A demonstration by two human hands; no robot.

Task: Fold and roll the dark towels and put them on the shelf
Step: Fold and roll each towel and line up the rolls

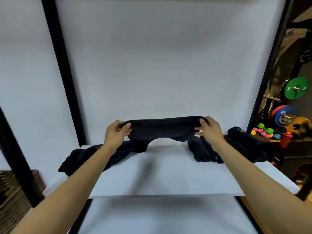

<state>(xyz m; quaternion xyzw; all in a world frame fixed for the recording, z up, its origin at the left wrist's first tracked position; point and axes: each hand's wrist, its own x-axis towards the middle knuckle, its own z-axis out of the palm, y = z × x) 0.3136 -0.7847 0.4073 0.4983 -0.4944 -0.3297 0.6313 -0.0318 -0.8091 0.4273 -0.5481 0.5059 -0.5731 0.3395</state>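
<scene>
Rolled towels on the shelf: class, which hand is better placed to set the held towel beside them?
Probably the right hand: the rolled towels lie just below it, while the left hand grips the held towel at its far end.

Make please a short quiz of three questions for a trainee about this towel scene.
1. True or false: both hands hold the same dark towel.
2. Where do the rolled towels lie on the white shelf: A) its left side, B) its right side, C) its front edge?
3. What does the left hand do to the towel?

Key:
1. True; the right hand grips its other end.
2. B.
3. It pinches one end, lifted above the shelf.
</scene>
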